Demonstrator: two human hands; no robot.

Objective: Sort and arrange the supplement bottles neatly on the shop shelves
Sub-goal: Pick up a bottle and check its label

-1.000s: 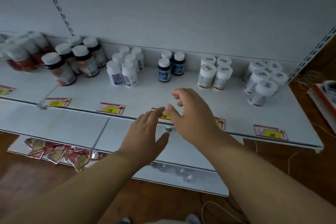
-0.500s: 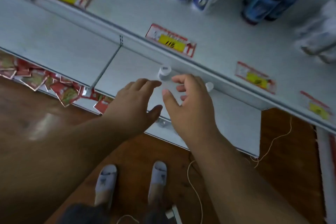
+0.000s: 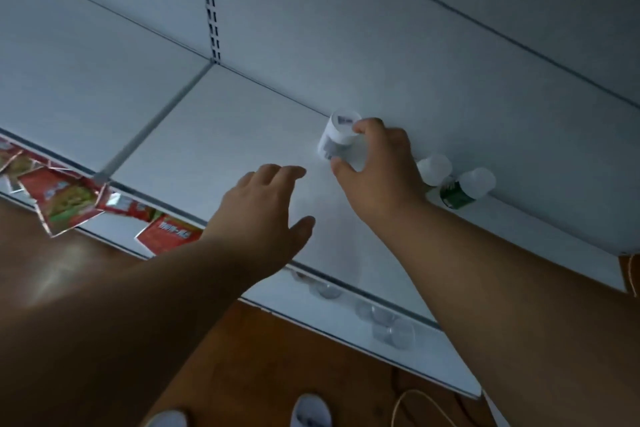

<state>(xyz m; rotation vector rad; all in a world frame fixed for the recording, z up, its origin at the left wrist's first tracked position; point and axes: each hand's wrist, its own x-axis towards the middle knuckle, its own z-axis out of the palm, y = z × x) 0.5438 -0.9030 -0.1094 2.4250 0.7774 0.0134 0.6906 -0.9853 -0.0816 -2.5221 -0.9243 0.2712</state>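
While the right hand (image 3: 377,166) pinches the white supplement bottle (image 3: 337,139) near the lower shelf's (image 3: 225,135) back edge, the left hand (image 3: 263,215) hovers open; it looks light, rigid, smooth—best gripped round its body.

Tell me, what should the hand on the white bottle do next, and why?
Probably lift it clear. The right hand has its thumb and fingers round the white bottle on the lower shelf, and the left hand hovers open beside it.

shelves (image 3: 221,135): white metal | floor (image 3: 86,263): brown wood, glossy | light: dim, bluish
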